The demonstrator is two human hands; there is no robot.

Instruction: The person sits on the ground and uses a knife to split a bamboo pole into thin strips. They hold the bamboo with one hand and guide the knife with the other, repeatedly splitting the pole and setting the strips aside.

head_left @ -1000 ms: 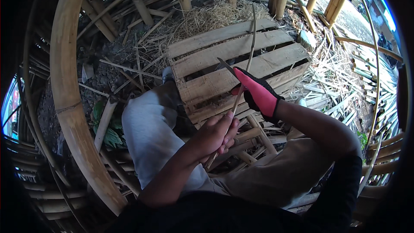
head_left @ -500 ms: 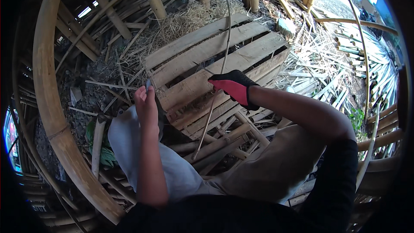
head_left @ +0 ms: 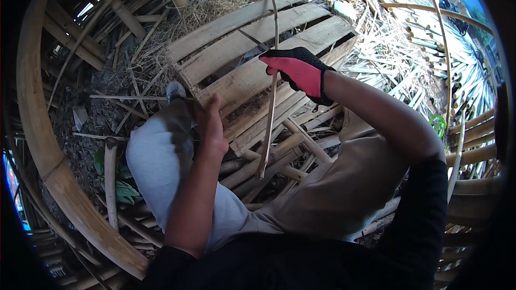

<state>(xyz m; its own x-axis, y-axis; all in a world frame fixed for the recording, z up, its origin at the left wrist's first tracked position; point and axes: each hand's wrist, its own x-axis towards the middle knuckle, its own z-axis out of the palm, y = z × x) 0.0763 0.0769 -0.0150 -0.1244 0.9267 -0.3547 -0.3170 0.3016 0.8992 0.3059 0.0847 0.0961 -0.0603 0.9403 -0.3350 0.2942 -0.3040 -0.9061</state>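
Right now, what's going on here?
A person's gloved right grip holds a thin bamboo strip over a slatted wooden crate, the strip's lower end free. A dark blade juts out from the same grip. The bare left grip is at the crate's near left corner; whether it's holding on, I can't tell.

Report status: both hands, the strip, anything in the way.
Right gloved hand gripping strip and knife. Left bare hand at crate corner, grip unclear. Strip unheld at both ends. Crate underneath, contact with strip unclear.
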